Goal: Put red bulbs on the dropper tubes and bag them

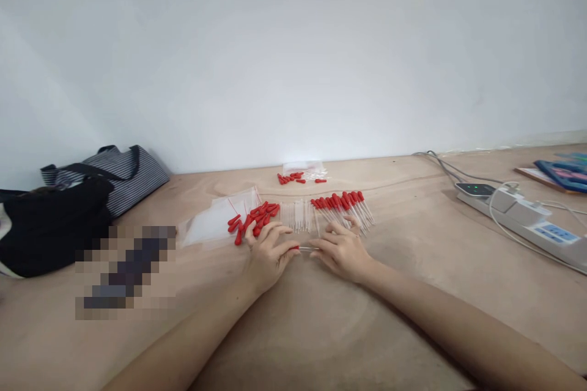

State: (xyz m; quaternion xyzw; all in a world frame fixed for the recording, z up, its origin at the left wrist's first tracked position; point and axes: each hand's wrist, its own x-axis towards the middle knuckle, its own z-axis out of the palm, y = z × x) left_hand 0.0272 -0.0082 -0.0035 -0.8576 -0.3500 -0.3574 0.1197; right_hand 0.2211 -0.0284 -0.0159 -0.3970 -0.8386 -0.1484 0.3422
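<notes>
Pale plywood forms the table, set against a bare white wall. At far left, a black bag lies in front of a striped bag, both near the wall. Moving right, flat clear plastic bags lie beside a loose heap of red rubber bulbs, and the left hand rests palm down just in front of that heap. Its grip is closed, thumb and forefinger pinched on the red end of a single dropper, which lies low over the table between the two hands. The right hand meets it from the other side, its grip closed on the dropper's clear tube. Behind the hands, a row of bare clear tubes sits between the bulb heap and a fanned row of capped droppers with red tops. Farther back, near the wall, a small clear packet holds more red bulbs. At right, a white power strip with plugged-in cables lies well apart from the hands, and books sit at the frame's edge.
</notes>
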